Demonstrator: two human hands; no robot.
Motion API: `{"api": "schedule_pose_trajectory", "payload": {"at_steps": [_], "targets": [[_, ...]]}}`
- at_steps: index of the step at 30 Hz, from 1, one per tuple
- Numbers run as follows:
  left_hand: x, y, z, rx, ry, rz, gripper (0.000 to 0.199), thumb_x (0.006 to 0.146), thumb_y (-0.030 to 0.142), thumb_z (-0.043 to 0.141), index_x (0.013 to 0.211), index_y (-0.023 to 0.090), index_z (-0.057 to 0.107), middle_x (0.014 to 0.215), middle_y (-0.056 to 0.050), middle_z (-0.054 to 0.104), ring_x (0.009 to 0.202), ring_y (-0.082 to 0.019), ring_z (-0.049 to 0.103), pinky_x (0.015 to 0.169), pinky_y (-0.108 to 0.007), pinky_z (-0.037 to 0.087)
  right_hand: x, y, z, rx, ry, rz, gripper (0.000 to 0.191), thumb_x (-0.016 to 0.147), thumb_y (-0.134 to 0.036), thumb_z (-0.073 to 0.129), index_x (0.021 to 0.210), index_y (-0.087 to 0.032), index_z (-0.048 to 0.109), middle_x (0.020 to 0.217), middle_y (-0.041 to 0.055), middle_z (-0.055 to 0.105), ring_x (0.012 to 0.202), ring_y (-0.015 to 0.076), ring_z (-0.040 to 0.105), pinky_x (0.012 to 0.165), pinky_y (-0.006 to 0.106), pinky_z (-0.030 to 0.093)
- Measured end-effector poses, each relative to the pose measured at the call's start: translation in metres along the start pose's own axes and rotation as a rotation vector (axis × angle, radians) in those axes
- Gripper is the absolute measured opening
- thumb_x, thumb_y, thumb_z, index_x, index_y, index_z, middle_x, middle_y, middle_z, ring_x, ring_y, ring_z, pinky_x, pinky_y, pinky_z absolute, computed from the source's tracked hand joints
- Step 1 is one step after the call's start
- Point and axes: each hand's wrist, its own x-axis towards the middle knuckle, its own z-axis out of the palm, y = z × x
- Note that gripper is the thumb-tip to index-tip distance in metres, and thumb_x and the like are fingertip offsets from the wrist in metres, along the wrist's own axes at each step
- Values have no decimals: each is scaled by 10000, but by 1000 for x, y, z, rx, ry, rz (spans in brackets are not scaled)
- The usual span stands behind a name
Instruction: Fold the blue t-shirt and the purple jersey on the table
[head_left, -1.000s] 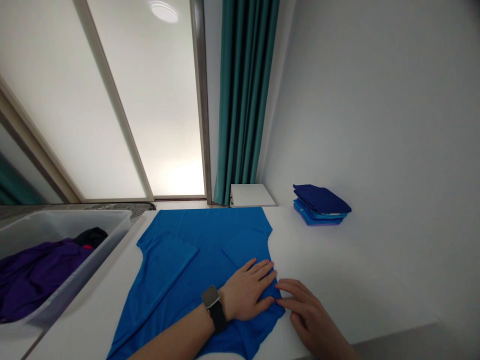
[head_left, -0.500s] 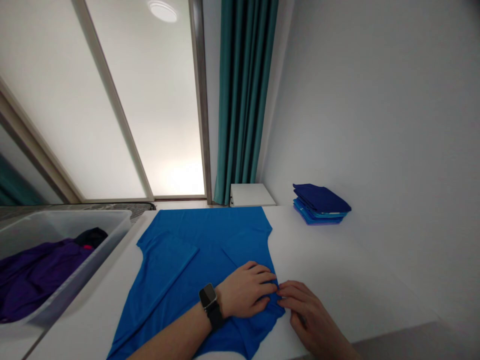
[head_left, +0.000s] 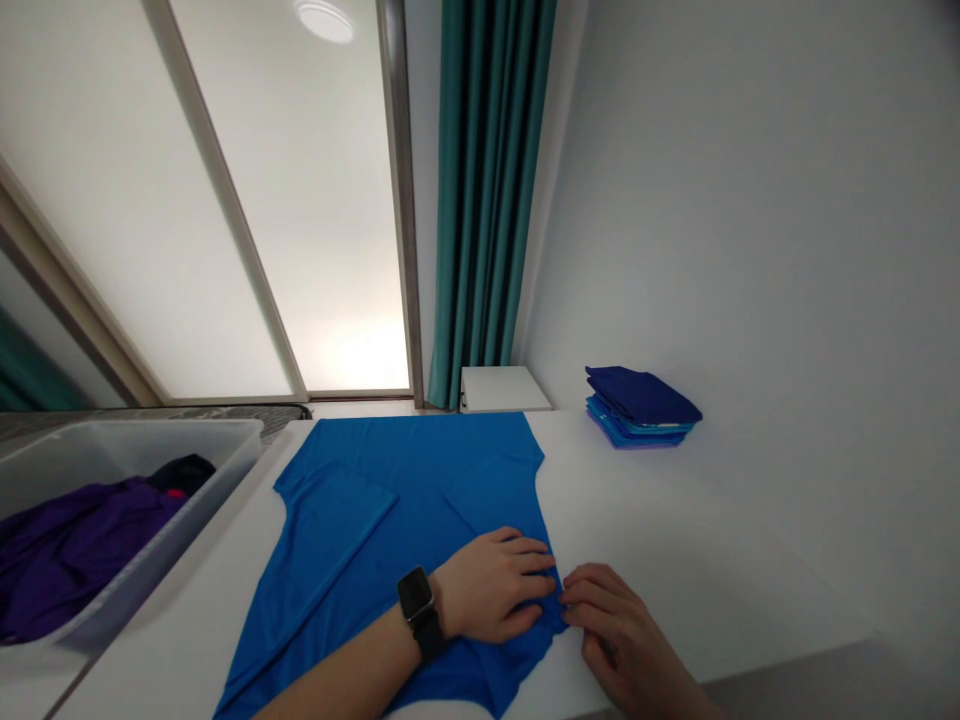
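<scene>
A blue T-shirt [head_left: 420, 460] lies spread out on the white table [head_left: 660, 530], both sleeves folded inward over its body. My left hand [head_left: 499, 585], with a black watch [head_left: 416, 595] at the wrist, rests flat on the right part of the shirt. Its fingers are stretched toward the side edge. Just beyond them, my right hand [head_left: 611, 620] has its bent fingertips on that edge, closed on a bit of the cloth. The thumb's tip is partly hidden. Some wrinkles run through the fabric near the hem.
A clear plastic bin [head_left: 232, 470] at the left holds purple clothing [head_left: 97, 525] and some dark pieces. Folded blue garments [head_left: 641, 405] are stacked at the back right by the wall. Behind the table are a white cabinet [head_left: 502, 388] and a green curtain [head_left: 484, 200].
My right hand has shifted slightly to the right and down, its fingertips still at the shirt's edge. My left hand has slid a little downward along the cloth.
</scene>
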Motion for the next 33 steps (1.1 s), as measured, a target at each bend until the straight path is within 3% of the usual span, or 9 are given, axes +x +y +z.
{"api": "schedule_pose_trajectory", "payload": {"at_steps": [6,14,22,27,33], "targets": [[2,3,4,-73,28,-96,241,960,345,454,1108,246,618,1284,-21,611,1238,-186,508,1029,-328,354,0,-1,1,9,23,1,316,665,11,406,787,-219,584,832,45,617,890,200,553,784,349,477],[15,17,18,-97,56,-349,116,904,309,566,975,219,591,1067,-22,646,1085,-193,555,944,-325,395,-4,4,9,36,45,-14,287,663,8,402,786,-209,545,799,43,576,854,200,529,764,363,450],[13,18,23,-92,66,-367,193,880,349,575,1022,219,581,1074,-46,620,1085,-228,530,955,-372,383,-4,2,7,49,48,-12,283,660,5,399,780,-214,529,791,40,565,847,200,523,756,361,441],[10,17,22,-72,79,-308,189,881,338,579,1020,210,570,1120,-37,630,1145,-213,520,1002,-360,359,-4,4,8,54,43,-1,283,645,5,400,776,-211,527,800,43,570,843,201,520,752,360,439],[4,6,15,30,53,-14,221,929,252,476,1114,163,559,1189,-77,635,1255,-198,479,1082,-340,292,-2,2,7,59,49,13,284,640,2,404,774,-211,535,808,44,580,846,201,525,753,352,442]]}}
